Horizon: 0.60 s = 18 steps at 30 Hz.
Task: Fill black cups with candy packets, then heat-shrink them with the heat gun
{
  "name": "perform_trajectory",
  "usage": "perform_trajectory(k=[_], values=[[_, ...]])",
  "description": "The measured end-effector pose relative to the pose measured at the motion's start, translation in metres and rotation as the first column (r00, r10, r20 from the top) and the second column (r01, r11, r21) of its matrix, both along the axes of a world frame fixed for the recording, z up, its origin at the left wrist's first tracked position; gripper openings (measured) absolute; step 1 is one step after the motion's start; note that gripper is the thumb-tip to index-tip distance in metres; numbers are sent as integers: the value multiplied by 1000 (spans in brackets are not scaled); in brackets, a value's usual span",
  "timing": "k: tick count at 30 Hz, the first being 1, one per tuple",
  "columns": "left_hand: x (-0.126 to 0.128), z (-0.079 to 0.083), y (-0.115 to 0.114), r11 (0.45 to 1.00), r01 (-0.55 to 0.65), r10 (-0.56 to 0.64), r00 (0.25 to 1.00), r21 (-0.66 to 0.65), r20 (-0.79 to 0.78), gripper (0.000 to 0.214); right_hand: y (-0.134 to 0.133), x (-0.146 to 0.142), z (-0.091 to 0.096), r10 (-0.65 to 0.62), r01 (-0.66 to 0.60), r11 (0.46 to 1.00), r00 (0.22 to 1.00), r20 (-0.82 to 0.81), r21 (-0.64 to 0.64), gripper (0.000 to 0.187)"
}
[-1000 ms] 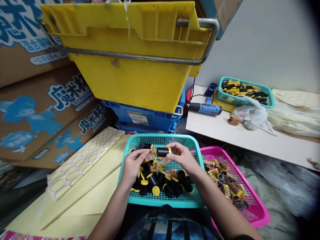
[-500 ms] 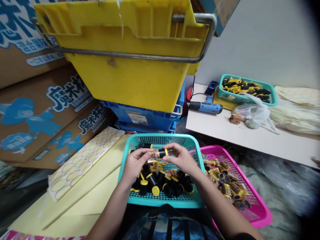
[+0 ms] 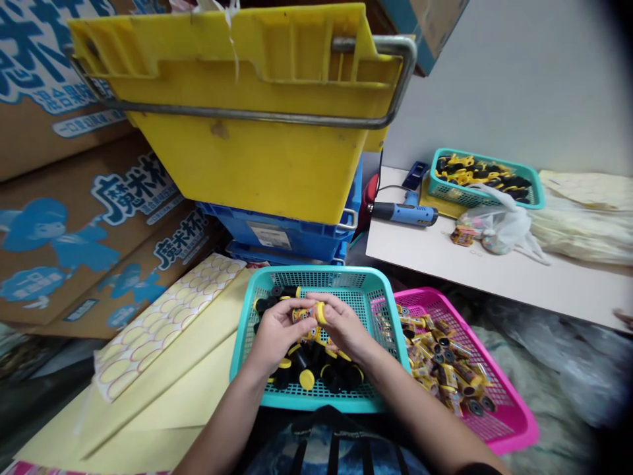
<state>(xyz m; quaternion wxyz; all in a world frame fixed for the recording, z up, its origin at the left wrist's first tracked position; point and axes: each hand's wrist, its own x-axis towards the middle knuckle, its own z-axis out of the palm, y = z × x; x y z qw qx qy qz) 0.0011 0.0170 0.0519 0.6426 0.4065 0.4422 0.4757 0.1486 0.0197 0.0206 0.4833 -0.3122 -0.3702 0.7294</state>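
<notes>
Over the teal basket (image 3: 380, 310), we held one small tube (image 3: 307, 313) between both hands.
Our left hand (image 3: 278, 331) and right hand (image 3: 341, 326) pinched it at either end; it looked light, stiff and slick under its printed wrap, best gripped by its capped ends. Our fingers hid most of its body.

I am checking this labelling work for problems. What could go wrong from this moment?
1. The left hand and right hand both pinch one small canister; its label may go on crooked or wrinkle.
2. It is held over the teal basket; if dropped, it could mix with the unlabelled ones.
3. The pink basket looks close to the edge and might tip.
</notes>
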Motion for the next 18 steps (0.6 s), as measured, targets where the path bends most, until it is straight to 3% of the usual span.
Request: perform_trajectory(k=[3,7,9,11,15,17,18], values=[[3,1,-1,1000,25,-25,1000,5,2,29,2,3,-8,-77,75,996,995,60,44,36],[5,0,-5,995,101,-99,987,-11,124,28,0,14,-8,-49,46,992,999,23,117,45],[8,-1,-8,992,127,-120,968,-18,221,26,-1,18,-3,-65,28,960,990,124,280,46],[12,-1,-9,989,148,-136,950,-19,280,25,-3,19,6,-178,9,873,937,301,488,43],[14,-3,-2,971,236,-240,956,45,168,38,-12,38,30,-547,29,654,708,446,756,30],[6,-6,7,964,233,-230,972,126,-39,47,-22,68,39,-729,103,574,515,450,812,27],[-1,-8,13,961,220,-191,967,166,-170,48,-26,86,42,-805,138,541,371,463,830,28]])
